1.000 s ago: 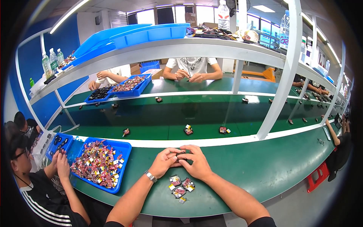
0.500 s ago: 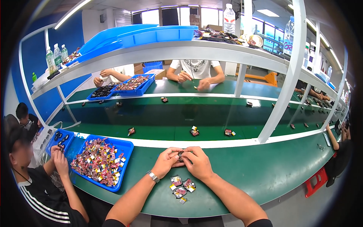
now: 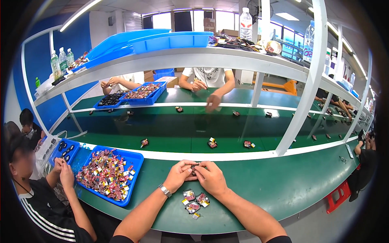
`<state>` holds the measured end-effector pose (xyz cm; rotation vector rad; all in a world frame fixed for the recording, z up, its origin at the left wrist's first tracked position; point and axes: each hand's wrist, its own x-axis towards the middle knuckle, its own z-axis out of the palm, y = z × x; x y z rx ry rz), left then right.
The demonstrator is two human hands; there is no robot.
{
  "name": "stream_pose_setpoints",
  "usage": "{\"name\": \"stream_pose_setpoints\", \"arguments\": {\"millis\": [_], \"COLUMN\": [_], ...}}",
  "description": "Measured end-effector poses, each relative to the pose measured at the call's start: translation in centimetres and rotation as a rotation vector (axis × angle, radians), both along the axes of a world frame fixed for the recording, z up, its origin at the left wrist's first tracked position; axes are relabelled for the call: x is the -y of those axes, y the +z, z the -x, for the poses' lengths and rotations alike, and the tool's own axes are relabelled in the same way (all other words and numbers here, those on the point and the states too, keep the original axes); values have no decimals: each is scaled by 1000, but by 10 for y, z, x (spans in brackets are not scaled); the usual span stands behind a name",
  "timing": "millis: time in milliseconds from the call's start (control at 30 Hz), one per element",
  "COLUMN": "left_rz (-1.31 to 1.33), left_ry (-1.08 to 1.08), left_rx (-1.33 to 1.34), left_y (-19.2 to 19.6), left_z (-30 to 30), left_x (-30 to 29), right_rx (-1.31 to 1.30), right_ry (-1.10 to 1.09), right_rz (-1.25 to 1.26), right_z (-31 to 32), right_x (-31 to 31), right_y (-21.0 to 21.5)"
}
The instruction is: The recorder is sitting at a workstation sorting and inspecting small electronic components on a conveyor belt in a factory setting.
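In the head view, two hands meet over the green bench top (image 3: 283, 190). The left hand (image 3: 178, 176) and the right hand (image 3: 210, 178) are both closed, fingertips pinched from either side on one small dark part (image 3: 195, 167), which sits between them just above the bench; too little of it shows to tell its shape beyond dark with a trace of red.

Just below the hands, toward the person, lies a cluster of three small assembled pieces (image 3: 193, 200), each dark-framed with a red and silver face and a yellow tab, plus one loose yellow-and-silver bit (image 3: 195, 216) at the near edge of that cluster. A metal wristwatch (image 3: 164, 190) sits on the left wrist.

To the left of the left hand stands one blue tray (image 3: 135, 162) heaped with red, yellow and silver parts, too many to count. Beyond it, further left, a second smaller blue tray (image 3: 54, 148) holds dark pieces, and a neighbouring person's two hands (image 3: 63, 170) are raised beside it.

Ahead of the hands, past a white strip, three small pieces lie apart on the conveyor belt (image 3: 182, 131). Across the belt, two more blue trays (image 3: 139, 95) rest in front of two seated people.
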<state>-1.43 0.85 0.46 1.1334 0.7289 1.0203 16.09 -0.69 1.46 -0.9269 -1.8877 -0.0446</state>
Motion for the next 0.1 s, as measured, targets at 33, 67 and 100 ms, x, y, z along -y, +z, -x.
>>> {"name": "stream_pose_setpoints", "arguments": {"millis": [33,67,100], "left_rz": [-2,0,3], "left_ry": [0,0,1], "left_rx": [-4,-13,-22], "left_y": [0,0,-1], "left_z": [0,0,0], "left_x": [0,0,-1], "right_rx": [3,12,21], "right_ry": [1,0,0], "right_rz": [1,0,-1], "right_z": [0,-1,-1], "right_x": [0,0,-1], "right_y": [0,0,0]}}
